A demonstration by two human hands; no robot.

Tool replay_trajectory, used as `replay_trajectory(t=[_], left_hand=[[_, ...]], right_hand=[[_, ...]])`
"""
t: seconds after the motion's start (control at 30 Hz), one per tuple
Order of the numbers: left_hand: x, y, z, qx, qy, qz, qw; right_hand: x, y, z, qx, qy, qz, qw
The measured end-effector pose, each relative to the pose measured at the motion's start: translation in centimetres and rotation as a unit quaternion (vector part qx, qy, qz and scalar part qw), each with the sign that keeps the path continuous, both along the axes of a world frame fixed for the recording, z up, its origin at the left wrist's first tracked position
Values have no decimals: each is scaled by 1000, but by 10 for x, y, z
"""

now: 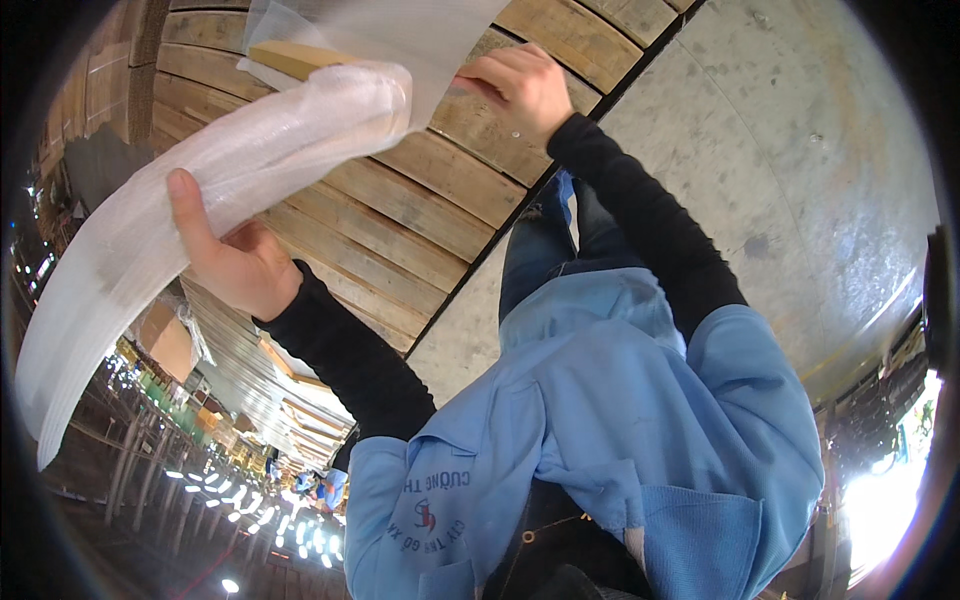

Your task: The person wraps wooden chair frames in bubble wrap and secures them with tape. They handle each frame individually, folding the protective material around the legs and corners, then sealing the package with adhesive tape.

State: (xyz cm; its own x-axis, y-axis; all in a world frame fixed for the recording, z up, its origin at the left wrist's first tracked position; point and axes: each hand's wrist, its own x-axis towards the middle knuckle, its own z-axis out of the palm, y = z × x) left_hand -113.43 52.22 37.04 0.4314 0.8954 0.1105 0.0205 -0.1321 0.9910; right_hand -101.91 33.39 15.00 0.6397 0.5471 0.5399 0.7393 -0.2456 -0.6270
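My left hand (240, 262) grips a long bundle wrapped in white foam sheet (235, 175), its thumb on the upper face and its fingers curled underneath. What lies inside the bundle is hidden. The bundle slants from the lower left up to the middle, one end near my right hand. Higher up, my right hand (525, 92) is closed in a pinch at the edge of a translucent white foam sheet (425, 35). A pale yellow wooden piece (292, 58) shows beside the sheet, just beyond the bundle; its far part is covered.
Below my hands is a slatted wooden surface (400, 195) with a dark straight edge. Grey concrete floor (800, 180) stretches to the right. Cardboard (168, 340) stands at the left, with racks and bright lights farther off.
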Motion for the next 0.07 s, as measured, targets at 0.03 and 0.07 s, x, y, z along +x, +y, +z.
replay_trajectory(t=[0.03, 0.07], left_hand=[[-3, -2, -5, 15, 8, -1, 1000], [-6, -4, -10, 30, 16, -3, 999]], right_hand=[[6, -10, 4, -2, 17, 8, 1000], [8, -12, 6, -6, 14, 6, 1000]])
